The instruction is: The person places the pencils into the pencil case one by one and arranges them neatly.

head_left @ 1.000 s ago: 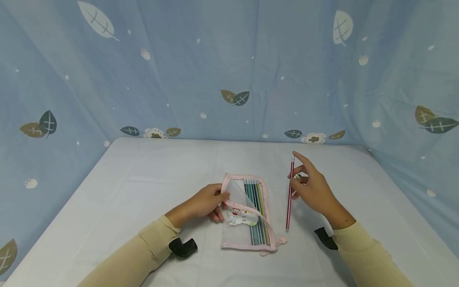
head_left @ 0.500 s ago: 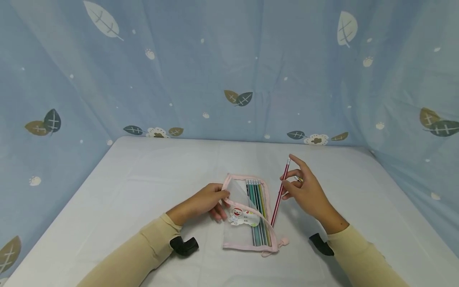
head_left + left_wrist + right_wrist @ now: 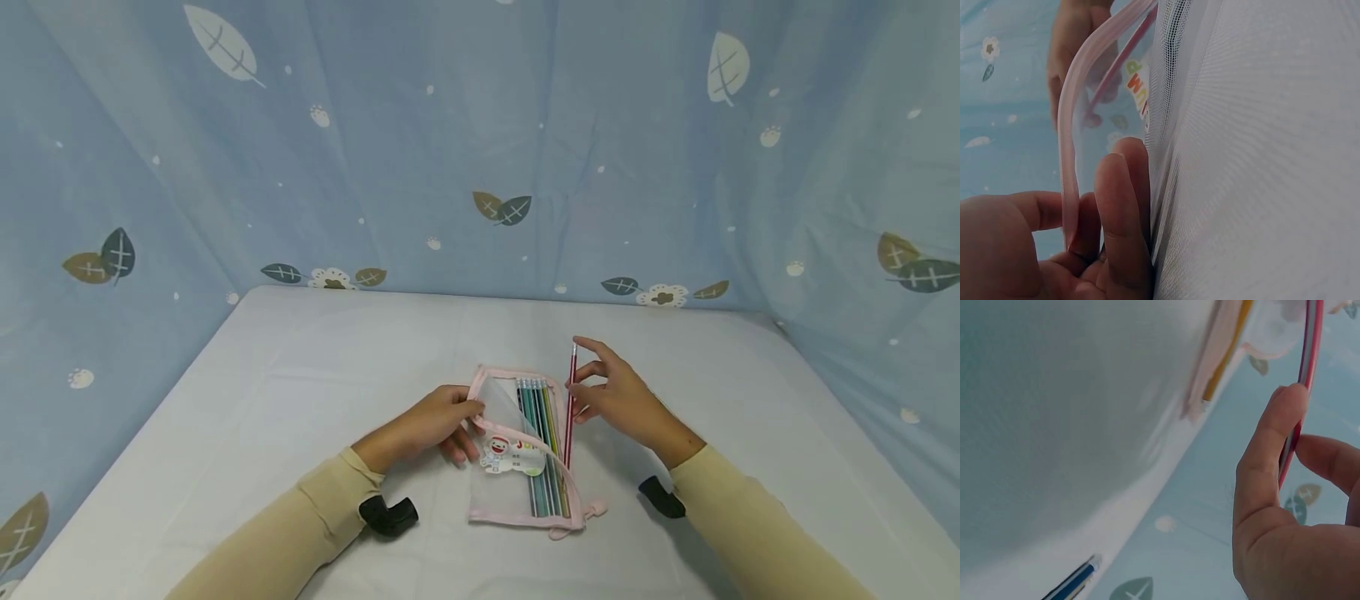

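A mesh pencil case [image 3: 495, 500] with pink trim lies at the middle of the table, its top edge pulled apart. Several pencils [image 3: 534, 417], mostly teal and green, lie side by side in it. My left hand [image 3: 438, 421] pinches the pink edge [image 3: 1067, 156] of the opening between thumb and fingers. With thumb and fingers my right hand [image 3: 611, 396] holds a red pencil [image 3: 572, 400] nearly upright, index fingertip on its top end. The pencil's lower end reaches the pink rim at the opening's right side. In the right wrist view its striped shaft [image 3: 1311, 344] runs between the fingers.
A pink zipper pull [image 3: 596, 508] sticks out at the case's lower right corner. Black wrist pieces [image 3: 387, 517] sit below each forearm. The white table [image 3: 337, 358] ends at a blue leaf-print curtain [image 3: 420, 150]. A dark blue pencil end [image 3: 1079, 575] shows in the right wrist view.
My right hand has moved left with the red pencil, from beside the case to its right edge. The left hand keeps its pinch on the rim.
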Motion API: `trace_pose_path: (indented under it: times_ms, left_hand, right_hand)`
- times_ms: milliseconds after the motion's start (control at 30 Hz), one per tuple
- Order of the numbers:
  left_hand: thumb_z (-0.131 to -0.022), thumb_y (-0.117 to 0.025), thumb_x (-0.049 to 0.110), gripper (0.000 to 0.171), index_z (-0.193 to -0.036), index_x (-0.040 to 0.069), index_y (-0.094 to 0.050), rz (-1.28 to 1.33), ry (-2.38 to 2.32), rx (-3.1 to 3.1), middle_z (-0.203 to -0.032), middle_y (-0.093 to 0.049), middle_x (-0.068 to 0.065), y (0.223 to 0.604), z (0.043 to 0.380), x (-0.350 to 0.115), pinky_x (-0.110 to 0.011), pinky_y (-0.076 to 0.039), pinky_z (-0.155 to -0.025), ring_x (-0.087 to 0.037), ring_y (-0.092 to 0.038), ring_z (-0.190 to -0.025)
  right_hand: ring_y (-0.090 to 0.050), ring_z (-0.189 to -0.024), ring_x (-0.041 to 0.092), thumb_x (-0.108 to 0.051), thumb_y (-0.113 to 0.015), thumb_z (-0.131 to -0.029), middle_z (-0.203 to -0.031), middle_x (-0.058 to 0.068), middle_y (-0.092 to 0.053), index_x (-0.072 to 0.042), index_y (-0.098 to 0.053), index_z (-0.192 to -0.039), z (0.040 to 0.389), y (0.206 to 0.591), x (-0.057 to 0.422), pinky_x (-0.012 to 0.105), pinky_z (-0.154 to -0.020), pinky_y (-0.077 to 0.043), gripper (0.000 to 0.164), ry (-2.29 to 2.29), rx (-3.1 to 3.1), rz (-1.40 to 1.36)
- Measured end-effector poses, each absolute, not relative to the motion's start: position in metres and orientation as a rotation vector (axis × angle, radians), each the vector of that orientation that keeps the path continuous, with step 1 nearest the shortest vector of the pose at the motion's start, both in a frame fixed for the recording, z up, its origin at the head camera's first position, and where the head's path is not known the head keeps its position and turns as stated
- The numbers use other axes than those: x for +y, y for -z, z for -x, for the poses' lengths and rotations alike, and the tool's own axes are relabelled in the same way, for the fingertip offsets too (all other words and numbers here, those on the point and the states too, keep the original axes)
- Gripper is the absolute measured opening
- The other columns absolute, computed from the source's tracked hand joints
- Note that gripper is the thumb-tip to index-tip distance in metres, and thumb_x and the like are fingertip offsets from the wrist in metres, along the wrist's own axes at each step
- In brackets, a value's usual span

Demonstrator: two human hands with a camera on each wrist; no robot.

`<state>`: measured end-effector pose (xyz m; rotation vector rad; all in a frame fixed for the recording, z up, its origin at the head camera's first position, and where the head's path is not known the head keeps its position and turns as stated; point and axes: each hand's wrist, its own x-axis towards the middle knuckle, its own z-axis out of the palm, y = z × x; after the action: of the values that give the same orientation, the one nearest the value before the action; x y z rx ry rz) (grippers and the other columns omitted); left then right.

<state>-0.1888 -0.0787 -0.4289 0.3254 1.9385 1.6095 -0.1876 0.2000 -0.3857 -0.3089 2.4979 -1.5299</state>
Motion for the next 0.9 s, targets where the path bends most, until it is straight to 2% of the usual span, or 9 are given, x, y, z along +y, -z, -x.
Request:
trace_pose_path:
  times_ms: [300,600,900]
  left_hand:
    - [-0.095,-0.045,0.025,0.025,-0.101,0.001,-0.051,-0.325,-1.604,1.95,-0.083,-0.065,-0.012,0.43,0.188,-0.08,-0.032,-0.056,-0.044,-0.017,-0.064,-0.051]
    - [-0.095,-0.044,0.025,0.025,-0.101,0.002,-0.052,-0.325,-1.601,1.957,-0.081,-0.065,-0.012,0.428,0.186,-0.079,-0.031,-0.055,-0.044,-0.017,-0.064,-0.05]
    - [-0.095,-0.044,0.024,0.024,-0.099,0.002,-0.053,-0.332,-1.595,1.973,-0.077,-0.066,-0.014,0.427,0.186,-0.079,-0.032,-0.055,-0.044,-0.017,-0.063,-0.049]
  right_hand:
    - [-0.066,-0.068,0.027,-0.011,-0.062,-0.087,-0.11,0.021,-0.053,-0.02,-0.025,-0.143,0.201,0.395,0.19,0.039,-0.063,-0.059,0.068,1.452,2.362,0.215]
    - [-0.064,-0.065,0.026,-0.01,-0.064,-0.085,-0.101,0.017,-0.055,-0.018,-0.031,-0.14,0.21,0.409,0.187,0.039,-0.059,-0.058,0.065,1.379,2.3,0.2]
    - [-0.063,-0.057,0.024,-0.007,-0.063,-0.084,-0.095,0.016,-0.054,-0.014,-0.033,-0.14,0.21,0.407,0.18,0.037,-0.053,-0.058,0.064,1.257,2.364,0.24]
